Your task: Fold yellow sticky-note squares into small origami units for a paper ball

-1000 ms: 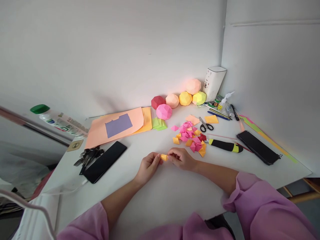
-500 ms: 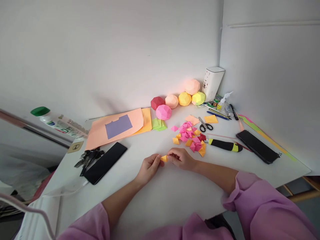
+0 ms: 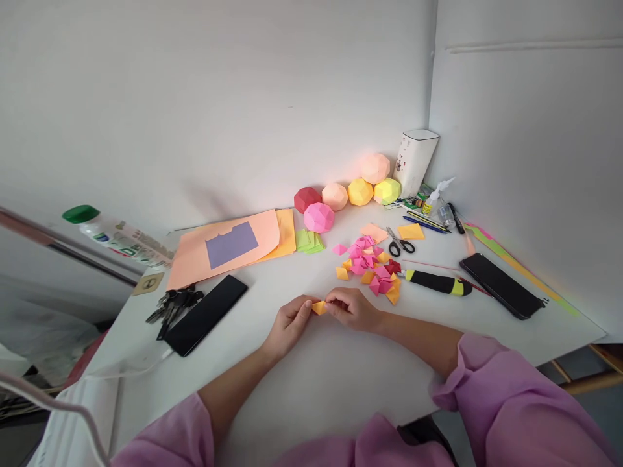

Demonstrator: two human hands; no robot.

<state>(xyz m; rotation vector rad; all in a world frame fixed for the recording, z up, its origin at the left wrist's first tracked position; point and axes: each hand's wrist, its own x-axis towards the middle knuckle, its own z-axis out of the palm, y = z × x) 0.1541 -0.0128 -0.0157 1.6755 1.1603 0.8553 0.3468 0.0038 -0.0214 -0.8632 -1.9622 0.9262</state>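
A small folded orange paper piece [image 3: 318, 307] is pinched between both hands over the white table. My left hand [image 3: 291, 324] grips its left end between thumb and fingers. From the right, my right hand [image 3: 354, 309] has its fingertips closed on the other end. Just beyond my right hand lies a pile of pink folded pieces [image 3: 363, 259], mixed with orange ones [image 3: 342, 274] and a red one [image 3: 393, 266]. Black-handled scissors [image 3: 400, 245] rest behind the pile. To its right lies a black and yellow cutter [image 3: 435, 283].
Faceted paper balls [image 3: 318, 218] stand along the wall by a white container [image 3: 415, 162]. Orange paper sheets [image 3: 189, 259], keys [image 3: 172, 308] and a black phone [image 3: 207, 316] are at left. Another dark phone [image 3: 502, 285] lies right, below pens [image 3: 423, 222] and glue bottles [image 3: 431, 202].
The orange piece has turned slightly between my fingertips and shows more of its face. My hands have stayed in nearly the same place.
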